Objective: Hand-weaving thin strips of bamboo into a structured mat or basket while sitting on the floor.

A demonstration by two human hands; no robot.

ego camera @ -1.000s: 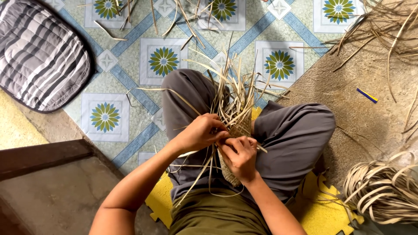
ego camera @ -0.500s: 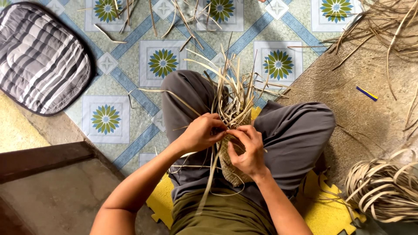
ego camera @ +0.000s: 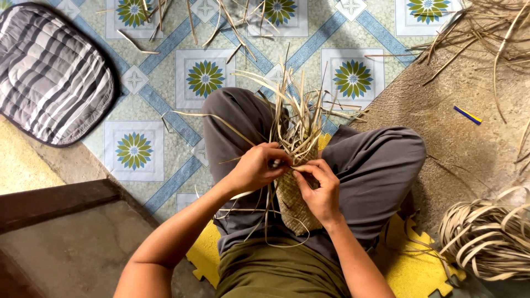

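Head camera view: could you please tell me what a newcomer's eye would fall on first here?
At centre, the left hand and right hand pinch pale strips at the rim of a half-woven straw basket held in the person's lap, its loose ends fanning upward. Beneath lies a floral-patterned tiled floor, with a grey striped cushion at upper left. A coil of pale strips sits at lower right.

- Hemmed at the lap: left hand [ego camera: 256, 168] and right hand [ego camera: 319, 190] close together on the weave [ego camera: 292, 198], loose strips [ego camera: 298, 116] fanning up ahead.
- Blocked on both sides by raised knees [ego camera: 386, 160].
- Open tiled floor [ego camera: 160, 160] to the left, up to the striped cushion [ego camera: 52, 74].
- Crowded at right by coiled strips [ego camera: 488, 237]; scattered straw [ego camera: 486, 33] beyond.
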